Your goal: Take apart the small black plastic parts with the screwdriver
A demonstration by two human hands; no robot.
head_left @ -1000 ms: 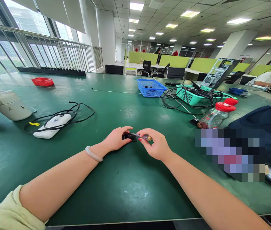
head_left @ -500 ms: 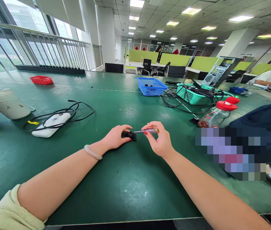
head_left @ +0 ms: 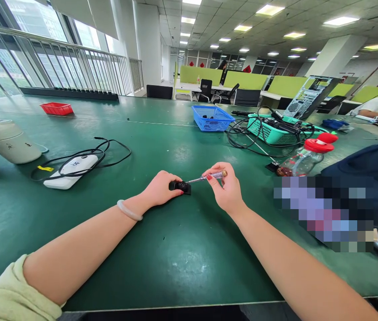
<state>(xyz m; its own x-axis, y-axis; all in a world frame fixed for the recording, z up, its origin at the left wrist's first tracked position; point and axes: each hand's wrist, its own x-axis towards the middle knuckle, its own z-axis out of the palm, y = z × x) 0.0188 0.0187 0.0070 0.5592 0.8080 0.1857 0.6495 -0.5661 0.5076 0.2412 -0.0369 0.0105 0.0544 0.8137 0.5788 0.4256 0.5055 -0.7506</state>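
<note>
My left hand is closed on a small black part that rests on the green table. My right hand pinches a small screwdriver by its handle. The screwdriver is tilted, and its metal tip touches the top of the black part. A pale bracelet sits on my left wrist.
A white power bank with a black cable lies at the left, beside a beige jug. A blue basket, a teal basket of cables, a red-capped bottle and a dark bag stand to the right. Another person sits far right.
My right hand has lifted and drawn back to the right, raising the screwdriver handle so the tool tilts down onto the black part. My left hand stays on the part.
</note>
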